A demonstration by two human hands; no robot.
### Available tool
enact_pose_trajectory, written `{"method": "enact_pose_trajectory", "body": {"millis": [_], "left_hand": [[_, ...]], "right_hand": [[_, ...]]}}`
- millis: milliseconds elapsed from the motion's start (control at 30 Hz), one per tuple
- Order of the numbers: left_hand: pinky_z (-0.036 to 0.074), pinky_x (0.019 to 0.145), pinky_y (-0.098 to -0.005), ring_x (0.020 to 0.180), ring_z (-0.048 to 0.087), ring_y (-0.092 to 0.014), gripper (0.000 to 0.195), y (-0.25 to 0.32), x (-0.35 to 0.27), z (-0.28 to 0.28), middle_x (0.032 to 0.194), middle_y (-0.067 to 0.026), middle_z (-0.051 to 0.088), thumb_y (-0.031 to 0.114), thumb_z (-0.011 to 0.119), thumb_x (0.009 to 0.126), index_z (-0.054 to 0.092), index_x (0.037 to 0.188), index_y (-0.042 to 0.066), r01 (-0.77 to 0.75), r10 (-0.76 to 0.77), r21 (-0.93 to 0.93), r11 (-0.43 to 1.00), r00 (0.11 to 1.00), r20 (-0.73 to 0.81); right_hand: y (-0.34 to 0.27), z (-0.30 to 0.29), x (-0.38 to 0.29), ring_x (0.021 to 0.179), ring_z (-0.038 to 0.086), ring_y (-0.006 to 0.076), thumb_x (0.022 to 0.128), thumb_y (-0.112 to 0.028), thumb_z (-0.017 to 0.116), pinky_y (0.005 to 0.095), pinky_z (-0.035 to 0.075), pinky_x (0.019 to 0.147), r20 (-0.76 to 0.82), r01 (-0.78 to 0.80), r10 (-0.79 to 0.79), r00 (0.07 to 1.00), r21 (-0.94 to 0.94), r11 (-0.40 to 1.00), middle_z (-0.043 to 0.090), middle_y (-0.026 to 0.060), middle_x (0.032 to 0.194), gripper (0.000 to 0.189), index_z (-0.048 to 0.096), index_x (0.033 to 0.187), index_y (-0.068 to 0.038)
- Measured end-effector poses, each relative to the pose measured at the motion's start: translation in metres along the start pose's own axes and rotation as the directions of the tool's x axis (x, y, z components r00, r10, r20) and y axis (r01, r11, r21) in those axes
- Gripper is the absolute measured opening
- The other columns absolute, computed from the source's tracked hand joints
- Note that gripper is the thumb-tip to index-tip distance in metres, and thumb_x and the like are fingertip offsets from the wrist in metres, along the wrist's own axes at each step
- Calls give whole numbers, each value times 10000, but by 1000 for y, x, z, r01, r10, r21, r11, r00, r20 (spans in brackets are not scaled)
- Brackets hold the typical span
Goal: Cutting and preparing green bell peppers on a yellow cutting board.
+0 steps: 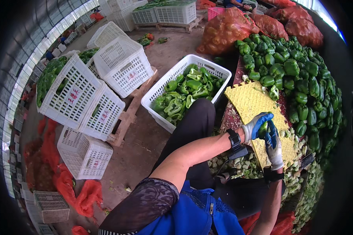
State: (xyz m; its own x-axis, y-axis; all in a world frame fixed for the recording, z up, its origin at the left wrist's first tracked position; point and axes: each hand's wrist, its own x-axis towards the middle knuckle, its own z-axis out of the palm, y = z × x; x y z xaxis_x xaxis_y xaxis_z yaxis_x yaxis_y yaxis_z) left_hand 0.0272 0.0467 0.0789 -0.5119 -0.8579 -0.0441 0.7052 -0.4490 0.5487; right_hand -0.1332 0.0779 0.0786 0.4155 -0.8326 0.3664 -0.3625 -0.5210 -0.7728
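Note:
Both of my hands wear blue-coated work gloves and meet over a yellow foam mat. A green bell pepper is between them. My left hand holds it from the left, with the fingers curled over its top. My right hand grips it from the right, its fingers raised against it. The gloves cover much of the pepper. A large heap of whole green peppers lies right of the mat. Left of the mat, a white plastic crate holds opened and cut green peppers.
Pale pepper scraps lie below the mat and along its right side. White crates stand and lean at the left by a wooden pallet. Red mesh sacks stand at the back. Red netting lies lower left.

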Motion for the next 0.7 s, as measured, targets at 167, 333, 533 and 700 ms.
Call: {"method": "enact_pose_trajectory", "body": {"millis": [167, 333, 533, 700], "left_hand": [[475, 696, -195, 869, 538, -53, 447, -11, 1, -36, 1069, -1, 573, 212, 630, 920, 493, 1337, 124, -285, 379, 506, 814, 921, -93], [456, 718, -184, 837, 518, -34, 449, -28, 20, -41, 1019, 56, 566, 133, 683, 892, 526, 1312, 104, -183, 227, 272, 945, 964, -140], [476, 784, -237, 902, 543, -78, 388, -31, 22, -73, 1006, 32, 593, 275, 633, 919, 561, 1276, 140, -5, 78, 260, 966, 960, -269], [473, 854, -246, 958, 573, -95, 351, -34, 31, -88, 1086, -7, 612, 273, 549, 971, 572, 1253, 66, -50, 140, 428, 902, 973, -183]], "right_hand": [[13, 18, 4, 771, 540, 239, 797, 33, 666, 363, 464, 699, 41, 7, 1, 999, -189, 982, 559, 141, 1047, 485, 503, 1253, -8], [53, 22, -3, 725, 562, 208, 784, 9, 704, 329, 481, 648, -9, -42, 41, 999, -227, 973, 581, 110, 933, 506, 505, 1248, -4], [57, 27, 3, 981, 651, 301, 768, -84, 766, 366, 530, 833, 78, -272, 273, 959, -30, 962, 640, 197, 1122, 615, 491, 1309, 13], [83, 41, 1, 976, 626, 376, 704, -12, 694, 411, 513, 837, 46, -96, 109, 993, -222, 970, 615, 237, 1126, 656, 477, 1323, 1]]}}
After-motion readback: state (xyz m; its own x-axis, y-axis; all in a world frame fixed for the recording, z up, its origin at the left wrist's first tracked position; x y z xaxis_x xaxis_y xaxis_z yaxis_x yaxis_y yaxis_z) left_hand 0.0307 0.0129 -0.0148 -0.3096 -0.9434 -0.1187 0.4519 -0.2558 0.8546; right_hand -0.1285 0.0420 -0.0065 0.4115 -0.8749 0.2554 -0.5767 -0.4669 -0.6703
